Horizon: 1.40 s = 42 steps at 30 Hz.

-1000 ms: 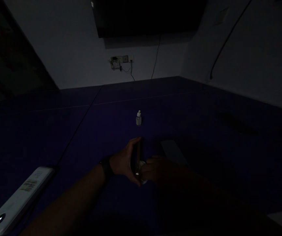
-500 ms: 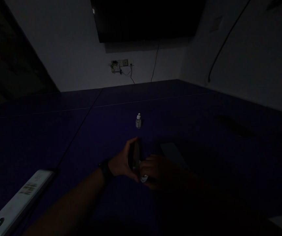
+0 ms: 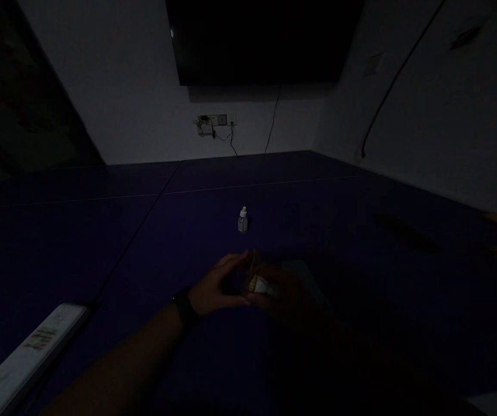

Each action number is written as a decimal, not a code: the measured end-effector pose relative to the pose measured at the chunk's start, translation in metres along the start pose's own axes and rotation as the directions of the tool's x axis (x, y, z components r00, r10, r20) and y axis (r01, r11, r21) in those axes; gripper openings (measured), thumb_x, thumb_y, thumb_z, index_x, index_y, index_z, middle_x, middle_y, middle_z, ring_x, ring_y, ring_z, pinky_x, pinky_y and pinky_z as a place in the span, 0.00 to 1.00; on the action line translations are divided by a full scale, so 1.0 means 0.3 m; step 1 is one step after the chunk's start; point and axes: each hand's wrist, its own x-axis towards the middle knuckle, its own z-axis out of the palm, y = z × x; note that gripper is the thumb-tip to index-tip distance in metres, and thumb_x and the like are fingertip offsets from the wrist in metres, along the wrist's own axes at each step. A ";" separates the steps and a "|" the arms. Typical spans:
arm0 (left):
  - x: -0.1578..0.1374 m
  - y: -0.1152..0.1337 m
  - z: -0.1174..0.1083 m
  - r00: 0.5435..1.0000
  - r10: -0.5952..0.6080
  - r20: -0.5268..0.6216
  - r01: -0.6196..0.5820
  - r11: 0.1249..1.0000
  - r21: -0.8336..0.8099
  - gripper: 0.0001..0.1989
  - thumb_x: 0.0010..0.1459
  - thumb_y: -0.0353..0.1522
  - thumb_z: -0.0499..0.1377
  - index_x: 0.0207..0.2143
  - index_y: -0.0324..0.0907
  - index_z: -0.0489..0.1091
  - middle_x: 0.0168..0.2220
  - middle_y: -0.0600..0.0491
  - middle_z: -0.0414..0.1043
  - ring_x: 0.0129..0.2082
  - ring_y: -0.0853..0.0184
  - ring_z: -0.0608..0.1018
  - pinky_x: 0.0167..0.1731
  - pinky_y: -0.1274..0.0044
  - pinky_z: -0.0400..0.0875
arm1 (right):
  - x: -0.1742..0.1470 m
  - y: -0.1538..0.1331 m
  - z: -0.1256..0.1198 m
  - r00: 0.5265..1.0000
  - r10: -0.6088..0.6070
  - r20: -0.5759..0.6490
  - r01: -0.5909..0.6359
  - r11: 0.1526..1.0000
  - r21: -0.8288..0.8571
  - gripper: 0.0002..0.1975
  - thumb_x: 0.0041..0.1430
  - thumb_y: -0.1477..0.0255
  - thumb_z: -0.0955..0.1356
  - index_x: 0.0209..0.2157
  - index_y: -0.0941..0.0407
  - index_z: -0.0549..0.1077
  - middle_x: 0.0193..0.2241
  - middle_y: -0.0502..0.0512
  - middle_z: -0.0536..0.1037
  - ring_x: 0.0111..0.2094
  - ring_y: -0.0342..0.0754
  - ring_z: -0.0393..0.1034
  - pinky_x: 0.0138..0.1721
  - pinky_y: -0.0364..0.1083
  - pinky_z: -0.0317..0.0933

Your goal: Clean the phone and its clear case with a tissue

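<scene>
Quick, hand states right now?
Left hand: fingers and thumb curved, apparently holding a thin flat object by its edges.
Right hand: closed on a small white item; too dark to tell what.

Bottle on surface beyond left hand, device farther left, screen on wall behind.

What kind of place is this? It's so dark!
It looks like a dim indoor room, maybe a living room or meeting room: a big flat screen hangs on a pale wall, with wall sockets below.
</scene>
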 end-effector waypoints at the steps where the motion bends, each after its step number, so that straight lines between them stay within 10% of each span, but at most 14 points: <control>1: 0.001 0.004 0.000 1.000 -0.016 -0.008 0.016 1.000 -0.012 0.44 0.50 0.47 0.71 0.66 0.51 0.58 0.58 0.45 0.63 0.58 0.51 0.68 0.60 0.56 0.61 | 0.004 -0.006 -0.011 1.000 0.002 0.028 -0.003 0.999 0.038 0.07 0.57 0.65 0.70 0.35 0.54 0.76 0.31 0.51 0.80 0.30 0.46 0.74 0.29 0.42 0.66; 8: -0.014 -0.032 0.003 0.981 -0.189 -0.042 0.169 0.943 -0.286 0.49 0.36 0.45 0.77 0.60 0.47 0.65 0.52 0.47 0.69 0.55 0.51 0.70 0.56 0.60 0.65 | 0.028 0.107 -0.113 0.993 -0.014 -0.115 -0.008 0.983 -0.183 0.07 0.61 0.68 0.66 0.37 0.54 0.76 0.34 0.53 0.80 0.32 0.47 0.74 0.33 0.44 0.68; 16: -0.011 -0.042 0.002 0.978 -0.209 -0.003 0.192 0.902 -0.387 0.45 0.35 0.43 0.78 0.56 0.47 0.67 0.54 0.47 0.68 0.57 0.51 0.69 0.57 0.61 0.63 | 0.034 0.242 -0.063 0.901 -0.176 0.397 0.392 0.724 -0.568 0.17 0.62 0.80 0.62 0.49 0.55 0.75 0.46 0.58 0.79 0.44 0.51 0.74 0.44 0.50 0.67; 24: -0.010 -0.079 -0.015 0.983 -0.179 0.035 0.183 0.952 -0.245 0.46 0.36 0.44 0.78 0.57 0.45 0.65 0.53 0.46 0.69 0.57 0.50 0.69 0.59 0.60 0.59 | 0.049 0.240 0.015 0.861 -0.210 0.464 0.504 0.473 -0.723 0.12 0.68 0.77 0.63 0.47 0.58 0.76 0.43 0.60 0.80 0.41 0.54 0.71 0.35 0.50 0.64; 33: -0.012 -0.097 -0.014 0.985 -0.165 0.046 0.171 0.954 -0.245 0.45 0.37 0.45 0.77 0.56 0.45 0.64 0.49 0.48 0.69 0.51 0.55 0.72 0.56 0.62 0.62 | 0.056 0.234 0.018 0.749 -0.323 0.578 0.633 0.608 -0.479 0.10 0.68 0.78 0.62 0.45 0.60 0.75 0.41 0.59 0.79 0.42 0.49 0.71 0.41 0.48 0.65; 38: -0.014 -0.099 -0.016 0.983 -0.174 0.060 0.183 0.948 -0.259 0.45 0.37 0.45 0.77 0.56 0.46 0.63 0.50 0.48 0.69 0.51 0.54 0.72 0.55 0.62 0.63 | 0.058 0.246 0.011 0.850 -0.215 0.480 0.512 0.549 -0.661 0.11 0.68 0.77 0.61 0.41 0.60 0.76 0.37 0.59 0.79 0.36 0.52 0.70 0.34 0.49 0.62; 42: -0.014 -0.099 -0.015 0.981 -0.181 0.066 0.193 0.941 -0.278 0.45 0.37 0.44 0.77 0.56 0.45 0.63 0.50 0.47 0.69 0.52 0.54 0.71 0.55 0.62 0.62 | 0.060 0.245 0.013 0.844 -0.185 0.503 0.508 0.576 -0.641 0.10 0.68 0.77 0.62 0.42 0.60 0.75 0.38 0.60 0.79 0.39 0.52 0.71 0.35 0.48 0.62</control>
